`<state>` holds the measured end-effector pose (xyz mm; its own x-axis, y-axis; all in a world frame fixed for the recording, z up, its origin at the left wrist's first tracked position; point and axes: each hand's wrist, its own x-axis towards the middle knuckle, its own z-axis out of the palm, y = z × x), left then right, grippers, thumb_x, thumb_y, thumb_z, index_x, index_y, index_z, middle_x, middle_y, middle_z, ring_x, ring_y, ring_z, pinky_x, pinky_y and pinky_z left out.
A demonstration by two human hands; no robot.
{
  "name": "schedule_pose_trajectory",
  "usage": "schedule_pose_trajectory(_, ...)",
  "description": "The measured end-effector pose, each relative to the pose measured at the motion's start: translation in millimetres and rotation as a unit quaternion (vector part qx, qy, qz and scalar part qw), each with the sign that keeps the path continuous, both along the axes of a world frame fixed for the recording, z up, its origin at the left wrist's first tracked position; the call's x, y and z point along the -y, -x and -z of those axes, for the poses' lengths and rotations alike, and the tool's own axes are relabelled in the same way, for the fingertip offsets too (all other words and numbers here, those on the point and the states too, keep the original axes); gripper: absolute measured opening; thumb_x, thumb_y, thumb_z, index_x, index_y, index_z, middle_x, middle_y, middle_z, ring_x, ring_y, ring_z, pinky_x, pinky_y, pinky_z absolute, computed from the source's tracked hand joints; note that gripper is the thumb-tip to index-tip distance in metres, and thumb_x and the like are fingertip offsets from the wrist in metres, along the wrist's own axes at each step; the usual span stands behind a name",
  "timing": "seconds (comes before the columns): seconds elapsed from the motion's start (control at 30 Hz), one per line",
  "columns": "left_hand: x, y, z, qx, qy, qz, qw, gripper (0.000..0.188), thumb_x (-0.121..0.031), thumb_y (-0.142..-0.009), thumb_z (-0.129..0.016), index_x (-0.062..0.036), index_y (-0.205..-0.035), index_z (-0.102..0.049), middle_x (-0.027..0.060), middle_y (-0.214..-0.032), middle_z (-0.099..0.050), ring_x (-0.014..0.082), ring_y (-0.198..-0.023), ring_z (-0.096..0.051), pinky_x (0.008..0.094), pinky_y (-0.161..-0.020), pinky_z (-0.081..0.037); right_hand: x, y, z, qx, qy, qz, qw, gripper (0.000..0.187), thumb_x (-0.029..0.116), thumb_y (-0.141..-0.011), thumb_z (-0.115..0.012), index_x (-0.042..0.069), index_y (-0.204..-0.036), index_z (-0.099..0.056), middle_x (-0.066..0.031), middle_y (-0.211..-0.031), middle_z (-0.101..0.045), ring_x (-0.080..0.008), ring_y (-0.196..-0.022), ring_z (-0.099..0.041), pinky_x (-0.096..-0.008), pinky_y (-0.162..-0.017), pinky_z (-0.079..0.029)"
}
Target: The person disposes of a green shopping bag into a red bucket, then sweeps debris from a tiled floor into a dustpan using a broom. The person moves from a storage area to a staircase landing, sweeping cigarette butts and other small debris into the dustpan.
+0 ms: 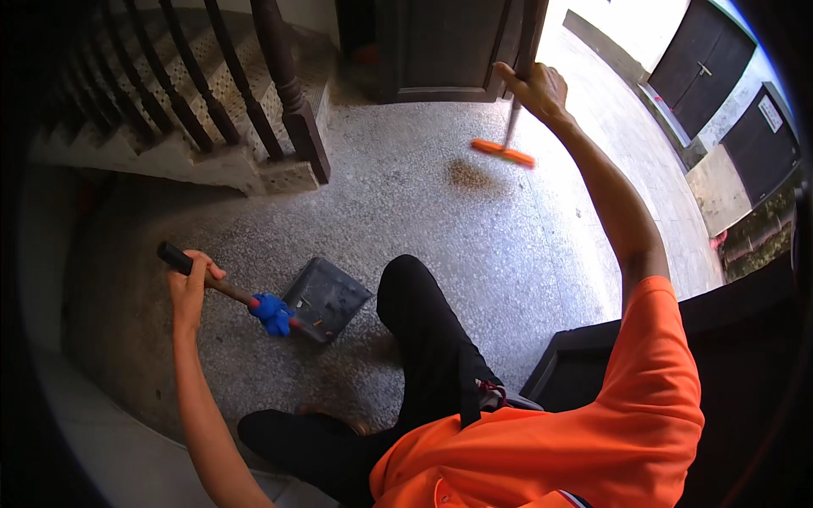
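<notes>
Broom [506, 140] held upright by right hand [535, 87], fist closed round shaft near top; orange head set on speckled floor [406, 195] just behind small brown debris pile [468, 175], placed for drawing dirt inward. Dark dustpan [326, 298] laid flat on floor beside black-trousered knee [412, 292], mouth turned toward pile. Long dustpan handle [222, 288] gripped by left hand [190, 288], fingers wrapped tight, pan kept steady and low. Staircase balusters [279, 93] beyond.

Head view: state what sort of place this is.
Probably a building's entrance hall: a speckled stone floor, a staircase with dark balusters, and an open doorway onto a sunlit paved lane.
</notes>
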<state>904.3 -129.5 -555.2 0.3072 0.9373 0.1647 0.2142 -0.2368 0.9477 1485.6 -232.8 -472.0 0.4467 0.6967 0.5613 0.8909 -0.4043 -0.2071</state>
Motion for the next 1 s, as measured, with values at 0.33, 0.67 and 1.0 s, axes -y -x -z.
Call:
schedule_pose_trajectory(0.33,-8,-7,-6,-0.023,0.033,-0.045,0.998,0.013,-0.012,-0.088,-0.051,-0.0022,-0.079,-0.055,0.0070,-0.066,-0.060,0.0150,-0.064,-0.061,0.0282,-0.062,-0.051,46,-82,95,-0.108,0.124,0.127,0.978,0.051,0.058,-0.079,-0.061,0.008,-0.083,-0.073,-0.0068,-0.061,-0.064,-0.0159,-0.053,-0.058,-0.0338,-0.057,-0.046)
schedule_pose_trajectory(0.67,-2,-10,-1,-0.007,0.015,-0.070,0.997,0.013,-0.014,-0.084,-0.057,-0.0028,-0.078,-0.059,0.0075,-0.064,-0.063,0.0113,-0.055,-0.057,0.0256,-0.051,-0.043,-37,119,95,-0.373,-0.036,-0.190,0.907,0.030,0.029,-0.078,-0.073,0.001,-0.072,-0.064,-0.0014,-0.054,-0.051,-0.0098,-0.047,-0.046,-0.0250,-0.043,-0.035)
schedule_pose_trajectory(1.0,8,-4,3,0.004,-0.010,-0.122,0.992,0.021,-0.012,-0.083,-0.055,-0.0006,-0.066,-0.058,0.0064,-0.057,-0.060,0.0129,-0.052,-0.057,0.0281,-0.052,-0.044,-49,327,-17,-0.511,-0.009,-0.495,0.703,0.030,0.018,-0.081,-0.067,0.009,-0.058,-0.051,0.0038,-0.049,-0.041,-0.0051,-0.042,-0.033,-0.0244,-0.042,-0.025)
